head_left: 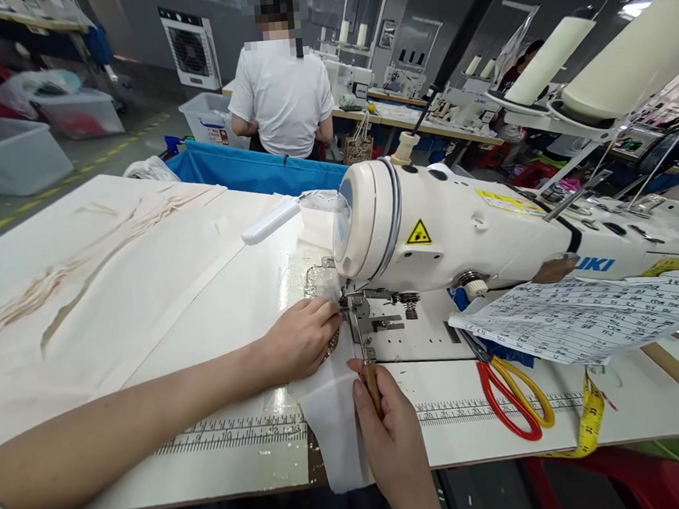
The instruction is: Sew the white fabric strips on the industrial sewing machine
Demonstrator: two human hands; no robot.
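Observation:
A white sewing machine stands on the white table, its needle area just beyond my hands. My left hand is closed on a thin white fabric, close to the left of the presser foot. The fabric hangs over the table's front edge. In my right hand is a thin metal tool with a wooden handle, its shaft pointing up toward the presser foot. The tool's tip is too small to make out among the metal parts.
Scissors with red and yellow handles, a yellow tape measure and a sheet with writing lie right. Pale fabric spreads over the left. A person in a white shirt is beyond the blue cloth bin.

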